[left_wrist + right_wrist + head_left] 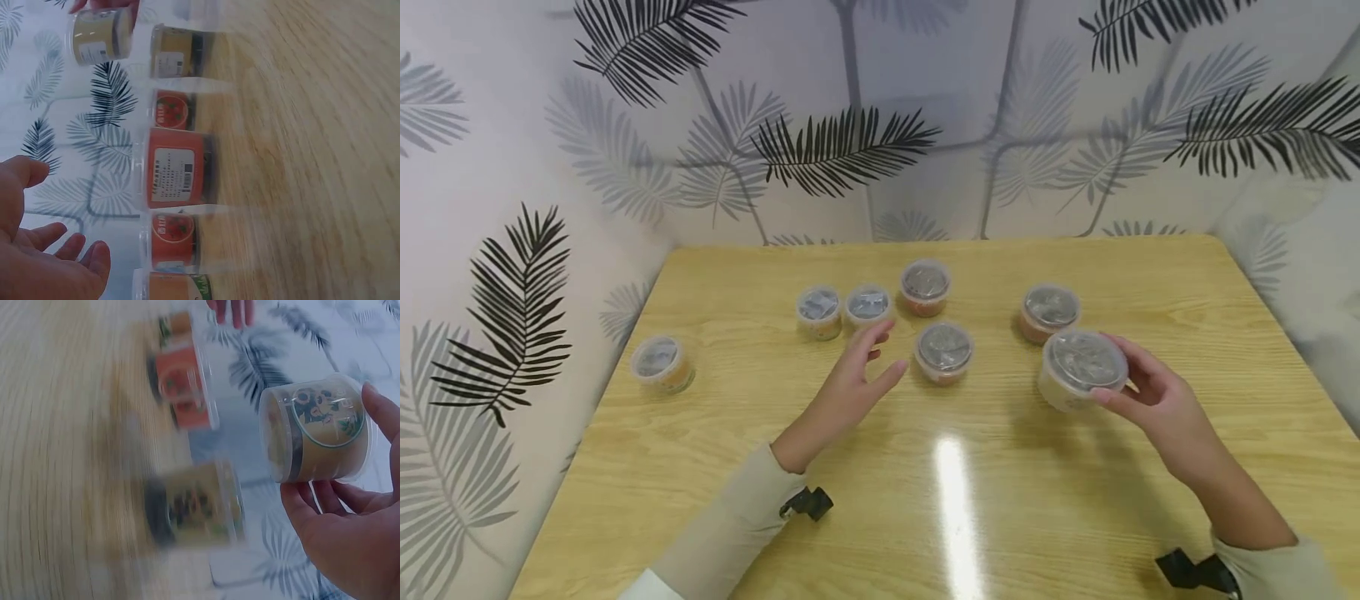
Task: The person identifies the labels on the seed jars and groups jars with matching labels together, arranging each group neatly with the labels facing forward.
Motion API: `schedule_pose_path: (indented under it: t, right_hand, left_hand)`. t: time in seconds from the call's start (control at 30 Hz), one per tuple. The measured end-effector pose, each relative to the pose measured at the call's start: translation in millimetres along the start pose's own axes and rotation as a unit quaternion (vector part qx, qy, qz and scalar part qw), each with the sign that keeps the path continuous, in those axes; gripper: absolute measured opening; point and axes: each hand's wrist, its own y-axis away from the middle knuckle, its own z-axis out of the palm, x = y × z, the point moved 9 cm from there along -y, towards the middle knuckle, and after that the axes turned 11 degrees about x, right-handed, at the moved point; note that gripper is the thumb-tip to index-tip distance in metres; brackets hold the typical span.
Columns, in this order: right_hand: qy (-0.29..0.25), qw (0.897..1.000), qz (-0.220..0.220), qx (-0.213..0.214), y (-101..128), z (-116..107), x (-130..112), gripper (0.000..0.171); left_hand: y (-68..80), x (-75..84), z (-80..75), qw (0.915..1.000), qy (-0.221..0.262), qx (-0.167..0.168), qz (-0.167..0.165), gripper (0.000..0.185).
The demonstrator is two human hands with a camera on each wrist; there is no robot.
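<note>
Your right hand (pixel 1165 412) grips a lidded tub (pixel 1084 367) above the table (pixel 820 525), right of frame centre; your left hand (pixel 852 379), thumb and fingers parted, hovers near another tub (pixel 943 352) mid-frame.

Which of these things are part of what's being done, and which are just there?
Part of it:
- right hand
- lidded tub it holds raised
- left hand, holding nothing
- probably the six other tubs on the table

Just there:
- table
- leaf-patterned wall covering
</note>
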Motion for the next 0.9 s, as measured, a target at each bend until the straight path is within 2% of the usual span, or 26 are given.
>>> schedule_pose_path:
  t: [0.1,0.3,0.47,0.53,0.67,0.9]
  right_hand:
    - [-0.016,1.000,-0.002,0.026,0,-31,4,0.060]
    - [-0.007,0.998,0.017,0.064,-6,-91,20,0.058]
    - [0.013,0.997,0.031,0.062,-14,-125,40,0.057]
    - [0.005,0.997,0.047,0.057,-18,-134,52,0.058]
    - [-0.047,0.996,0.067,0.037,-24,-148,73,0.061]
    - [-0.151,0.987,0.048,-0.002,-36,-168,87,0.058]
  left_hand:
    - [-11.5,-24.7,12.3,0.9997,-0.022,-0.011,0.006,0.061]
    - [-31.6,-35.5,37.1,0.9982,-0.049,-0.033,0.010,0.061]
    - [-42.4,-48.1,60.6,0.9956,-0.080,-0.050,-0.005,0.064]
    - [-43.2,-54.8,68.0,0.9960,-0.067,-0.054,-0.026,0.066]
    - [-41.7,-65.5,75.7,0.9958,-0.027,-0.054,-0.068,0.069]
    - [-42.7,-68.2,75.6,0.9958,0.016,-0.039,-0.081,0.067]
